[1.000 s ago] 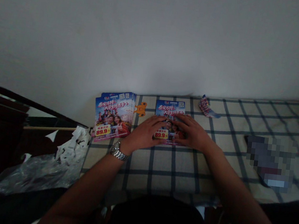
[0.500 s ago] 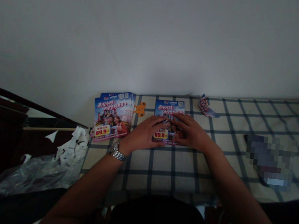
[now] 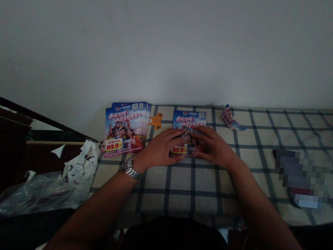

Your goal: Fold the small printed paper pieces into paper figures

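Observation:
My left hand and my right hand lie flat on a glossy travel flyer stack, and their fingers cover its lower middle. The flyers show a printed group photo and a yellow 89.9 price tag. To the left of my left hand, a taller pile of the same flyers stands against the wall, apart from my fingers. A silver wristwatch circles my left wrist. Neither hand grips anything that I can see.
A blue-checked cloth covers the surface against a white wall. A torn flyer scrap and an orange cutout lie near the flyers. A pixelated object sits on the right. Crumpled white paper and clear plastic lie at the left.
The view drifts very slightly. Both hands stay on the flyers with no clear shift.

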A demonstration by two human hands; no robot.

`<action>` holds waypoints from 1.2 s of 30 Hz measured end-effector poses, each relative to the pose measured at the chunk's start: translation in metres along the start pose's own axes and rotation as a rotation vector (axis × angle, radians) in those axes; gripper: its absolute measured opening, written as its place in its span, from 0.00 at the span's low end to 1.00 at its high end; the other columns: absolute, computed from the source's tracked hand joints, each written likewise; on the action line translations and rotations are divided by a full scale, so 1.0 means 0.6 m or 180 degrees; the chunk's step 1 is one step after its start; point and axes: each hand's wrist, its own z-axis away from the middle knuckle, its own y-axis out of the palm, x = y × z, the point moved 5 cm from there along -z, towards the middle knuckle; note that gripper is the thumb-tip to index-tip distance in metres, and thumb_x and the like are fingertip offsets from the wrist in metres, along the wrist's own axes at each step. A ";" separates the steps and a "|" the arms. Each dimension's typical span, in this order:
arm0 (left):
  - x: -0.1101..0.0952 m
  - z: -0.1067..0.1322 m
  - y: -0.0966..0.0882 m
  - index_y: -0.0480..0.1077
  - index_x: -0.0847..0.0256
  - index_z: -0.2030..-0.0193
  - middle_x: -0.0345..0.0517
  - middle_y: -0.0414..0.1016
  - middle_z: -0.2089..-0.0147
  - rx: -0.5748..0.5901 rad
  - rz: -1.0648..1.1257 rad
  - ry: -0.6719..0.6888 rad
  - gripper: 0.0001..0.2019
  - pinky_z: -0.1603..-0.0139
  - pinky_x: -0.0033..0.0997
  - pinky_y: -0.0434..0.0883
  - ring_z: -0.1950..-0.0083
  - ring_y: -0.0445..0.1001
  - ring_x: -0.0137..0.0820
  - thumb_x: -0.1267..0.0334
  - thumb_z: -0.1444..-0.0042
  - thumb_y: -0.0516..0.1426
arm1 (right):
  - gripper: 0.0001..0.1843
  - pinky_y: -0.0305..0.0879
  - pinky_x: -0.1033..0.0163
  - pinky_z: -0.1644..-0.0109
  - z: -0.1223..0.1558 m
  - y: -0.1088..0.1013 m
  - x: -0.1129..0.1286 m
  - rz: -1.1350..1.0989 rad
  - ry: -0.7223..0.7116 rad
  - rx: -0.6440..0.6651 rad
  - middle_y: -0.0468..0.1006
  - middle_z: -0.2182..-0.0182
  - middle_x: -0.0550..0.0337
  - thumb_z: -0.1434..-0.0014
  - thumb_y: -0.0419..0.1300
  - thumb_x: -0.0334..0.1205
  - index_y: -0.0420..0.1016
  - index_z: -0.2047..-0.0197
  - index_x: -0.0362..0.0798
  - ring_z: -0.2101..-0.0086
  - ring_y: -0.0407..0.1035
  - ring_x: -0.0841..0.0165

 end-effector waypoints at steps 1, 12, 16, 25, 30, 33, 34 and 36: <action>0.001 0.000 0.001 0.67 0.55 0.32 0.55 0.64 0.25 -0.0014 -0.0016 0.0002 0.28 0.22 0.59 0.61 0.25 0.64 0.46 0.50 0.36 0.64 | 0.36 0.59 0.34 0.27 0.001 -0.002 0.000 -0.0036 0.0007 -0.0039 0.66 0.29 0.44 0.37 0.68 0.55 0.69 0.31 0.52 0.30 0.60 0.47; 0.009 -0.008 0.001 0.76 0.57 0.48 0.51 0.75 0.34 -0.0218 -0.0063 -0.0127 0.10 0.25 0.58 0.65 0.31 0.72 0.40 0.57 0.27 0.56 | 0.27 0.65 0.35 0.31 0.006 -0.012 0.002 -0.0231 -0.0007 -0.0198 0.72 0.34 0.46 0.36 0.67 0.53 0.74 0.37 0.54 0.34 0.67 0.49; 0.013 -0.007 0.002 0.76 0.56 0.46 0.50 0.74 0.33 -0.0215 -0.0052 -0.0160 0.11 0.26 0.57 0.65 0.31 0.72 0.40 0.58 0.27 0.56 | 0.16 0.63 0.35 0.29 0.001 -0.011 0.007 -0.0097 -0.0080 -0.0172 0.74 0.36 0.48 0.32 0.65 0.48 0.77 0.43 0.54 0.36 0.69 0.51; 0.005 -0.004 -0.007 0.74 0.56 0.40 0.51 0.77 0.37 -0.0318 -0.0022 -0.0109 0.18 0.31 0.57 0.69 0.35 0.74 0.43 0.49 0.31 0.60 | 0.09 0.74 0.41 0.38 0.000 -0.014 0.011 -0.0010 0.0044 -0.0280 0.76 0.38 0.48 0.29 0.60 0.45 0.78 0.52 0.52 0.40 0.73 0.52; 0.015 -0.004 -0.001 0.75 0.55 0.43 0.49 0.80 0.43 -0.0355 -0.0041 -0.0176 0.14 0.38 0.52 0.74 0.41 0.76 0.41 0.54 0.28 0.57 | 0.09 0.76 0.42 0.41 0.000 -0.014 0.009 -0.0099 0.0182 -0.0299 0.77 0.40 0.50 0.29 0.60 0.46 0.78 0.51 0.54 0.43 0.75 0.53; 0.020 -0.004 0.001 0.75 0.56 0.44 0.49 0.80 0.46 -0.0402 -0.0055 -0.0174 0.12 0.41 0.49 0.75 0.43 0.77 0.41 0.55 0.27 0.56 | 0.10 0.76 0.44 0.42 0.000 -0.017 0.010 -0.0174 0.0230 -0.0313 0.77 0.40 0.49 0.29 0.60 0.47 0.77 0.50 0.54 0.44 0.76 0.53; 0.022 -0.004 0.001 0.76 0.56 0.45 0.49 0.81 0.47 -0.0424 -0.0058 -0.0190 0.12 0.42 0.48 0.75 0.44 0.78 0.40 0.55 0.27 0.56 | 0.11 0.76 0.44 0.42 0.000 -0.019 0.012 -0.0213 0.0235 -0.0312 0.77 0.41 0.49 0.30 0.61 0.48 0.77 0.49 0.54 0.45 0.76 0.53; 0.024 -0.003 -0.001 0.76 0.57 0.46 0.48 0.81 0.48 -0.0471 -0.0064 -0.0238 0.12 0.44 0.47 0.76 0.46 0.78 0.39 0.55 0.26 0.55 | 0.11 0.76 0.45 0.42 0.000 -0.023 0.014 -0.0325 0.0241 -0.0329 0.77 0.41 0.49 0.30 0.61 0.47 0.76 0.48 0.53 0.45 0.76 0.54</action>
